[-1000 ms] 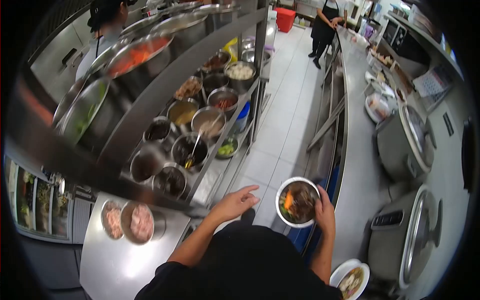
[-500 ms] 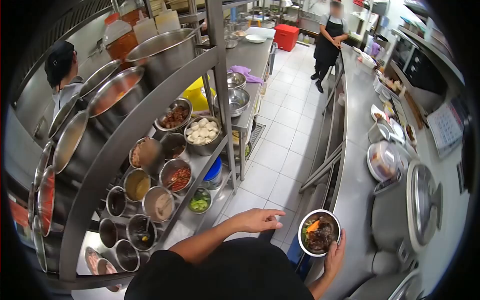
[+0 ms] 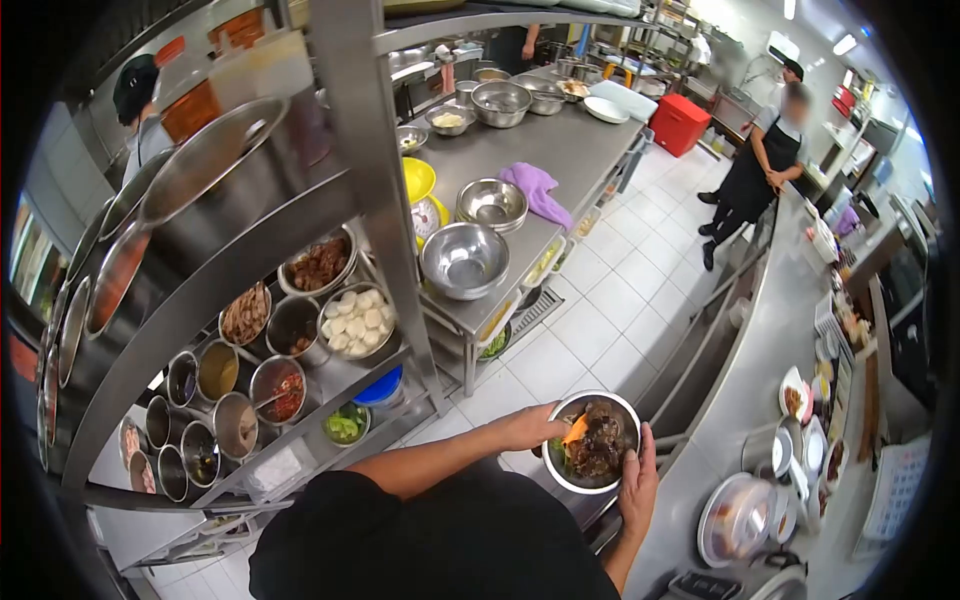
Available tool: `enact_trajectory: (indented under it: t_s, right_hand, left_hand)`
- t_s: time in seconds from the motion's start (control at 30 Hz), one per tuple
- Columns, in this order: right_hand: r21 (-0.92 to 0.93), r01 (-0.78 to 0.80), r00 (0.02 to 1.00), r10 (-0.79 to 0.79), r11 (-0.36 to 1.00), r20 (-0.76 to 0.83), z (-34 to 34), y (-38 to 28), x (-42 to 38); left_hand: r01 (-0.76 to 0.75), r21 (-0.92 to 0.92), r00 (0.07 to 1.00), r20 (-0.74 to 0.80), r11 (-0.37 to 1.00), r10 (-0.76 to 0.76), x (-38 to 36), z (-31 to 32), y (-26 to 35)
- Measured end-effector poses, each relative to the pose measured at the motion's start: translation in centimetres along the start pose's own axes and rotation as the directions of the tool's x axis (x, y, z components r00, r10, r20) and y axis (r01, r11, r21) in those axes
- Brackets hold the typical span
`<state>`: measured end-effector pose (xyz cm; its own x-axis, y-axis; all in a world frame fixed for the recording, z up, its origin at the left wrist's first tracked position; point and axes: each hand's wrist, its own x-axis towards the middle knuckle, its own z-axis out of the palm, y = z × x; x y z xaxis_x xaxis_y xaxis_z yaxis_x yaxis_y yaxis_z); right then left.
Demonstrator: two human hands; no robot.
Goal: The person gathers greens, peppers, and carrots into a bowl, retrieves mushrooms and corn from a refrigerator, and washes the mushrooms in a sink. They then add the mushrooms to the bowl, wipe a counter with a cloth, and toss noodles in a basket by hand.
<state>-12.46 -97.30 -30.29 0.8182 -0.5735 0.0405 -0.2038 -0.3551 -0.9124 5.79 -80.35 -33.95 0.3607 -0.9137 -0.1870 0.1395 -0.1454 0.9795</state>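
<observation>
Just in front of my body is a round bowl [image 3: 588, 489] with a pale rim. It holds dark, glossy meat-like pieces [image 3: 602, 447], orange strips and some green. My left hand [image 3: 533, 428] grips the bowl's left edge, its fingers partly hidden against the side. On the opposite side my right hand [image 3: 638, 486] is wrapped around the wall, with the thumb near the rim. Both hands hold the bowl roughly level above the floor, between the shelf rack and the right-hand counter.
To the left stands a steel rack [image 3: 385, 250] with several pots of ingredients. Metal bowls [image 3: 465, 262] and a purple cloth [image 3: 535, 192] lie on the middle table. Along the right runs a steel counter [image 3: 725, 425] with a covered container [image 3: 738, 520]. A person in an apron [image 3: 752, 175] stands ahead in the aisle.
My left hand, previously apart with fingers extended, has come to the bowl and taken its left side. The bowl has moved left, and my view has turned left.
</observation>
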Motion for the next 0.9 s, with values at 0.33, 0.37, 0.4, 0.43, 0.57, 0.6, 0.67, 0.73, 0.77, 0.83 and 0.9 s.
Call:
enact_trajectory:
  t_s: [0.33,0.37,0.4,0.43,0.57,0.6,0.67,0.73,0.77,0.83,0.9]
  right_hand:
    - [-0.031,-0.455,0.876,0.453,0.890,0.163,-4.6,9.7,16.3]
    - [-0.004,-0.487,0.865,0.483,0.873,0.133,-5.2,10.9,17.2]
    - [0.021,-0.523,0.849,0.518,0.852,0.108,-5.6,11.6,18.2]
    - [0.012,-0.540,0.840,0.538,0.842,0.076,-5.8,11.2,19.1]
    - [0.043,-0.601,0.794,0.589,0.798,0.148,-6.5,14.9,22.8]
    - [0.027,-0.625,0.774,0.613,0.781,0.159,-6.3,15.8,24.0]
    - [-0.078,-0.586,0.789,0.590,0.806,0.172,-6.3,16.8,26.4]
    - [-0.166,-0.588,0.765,0.611,0.792,0.206,-6.8,16.2,29.5]
    - [-0.209,-0.583,0.754,0.618,0.785,0.222,-7.2,16.3,31.4]
    - [-0.190,-0.554,0.776,0.585,0.811,0.234,-8.3,17.6,35.0]
    - [-0.231,-0.533,0.776,0.579,0.814,0.251,-10.2,19.7,38.5]
  left_hand:
    - [0.231,0.400,0.865,-0.502,0.887,0.001,21.6,-17.3,1.1]
    - [0.271,0.332,0.846,-0.531,0.903,-0.059,23.8,-19.5,1.4]
    - [0.314,0.257,0.822,-0.556,0.914,-0.126,25.7,-22.0,2.4]
    - [0.255,0.109,0.792,-0.594,0.961,-0.143,27.3,-23.5,3.4]
    - [-0.127,-0.379,0.677,-0.709,0.916,-0.199,33.1,-28.3,5.4]
    - [-0.181,-0.394,0.691,-0.703,0.901,-0.169,34.2,-28.8,5.7]
    - [-0.287,-0.424,0.709,-0.697,0.859,-0.107,35.9,-29.0,5.9]
    - [-0.098,-0.270,0.780,-0.619,0.958,-0.094,37.4,-28.5,4.1]
    - [-0.015,-0.148,0.819,-0.570,0.989,-0.073,38.0,-27.9,4.1]
    - [0.062,0.002,0.841,-0.538,0.998,-0.051,39.3,-27.2,4.4]
    - [0.059,0.037,0.807,-0.590,0.998,-0.026,40.4,-26.4,5.0]
